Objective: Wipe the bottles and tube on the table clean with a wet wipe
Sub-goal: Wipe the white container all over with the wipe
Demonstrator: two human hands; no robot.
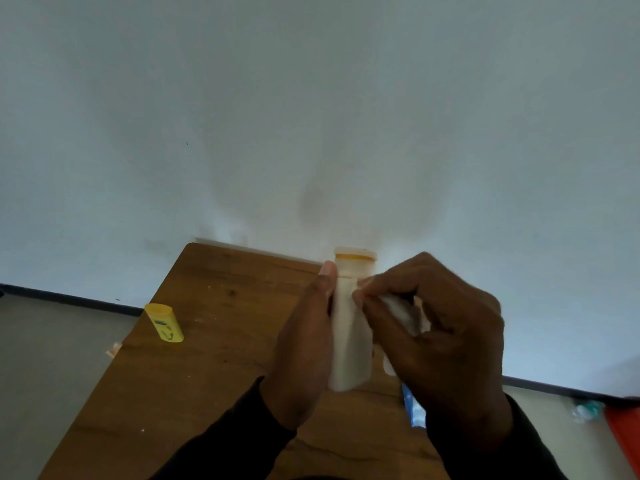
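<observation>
- Left hand (304, 344): fingers closed around the left side of the pale tube (351, 327), thumb laid flat along its edge, holding it upright above the table (194, 375).
- Right hand (440, 341): fingertips bunched, pinching a crumpled white wet wipe (401, 311) against the tube's right side.
- Tube: one, soft translucent plastic, flattened body, orange band under the cap.
- Yellow bottle (164, 322): one, oval, glossy plastic, standing near the table's left edge, well apart from the hands.
- Table: one, brown wood-grain surface.
- Blue-and-white packet (414, 408): one, partly hidden under the right wrist.

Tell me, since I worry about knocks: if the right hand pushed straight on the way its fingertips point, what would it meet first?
Probably the pale bottle right before the right hand, held by the left hand; the wet wipe sits between.
</observation>
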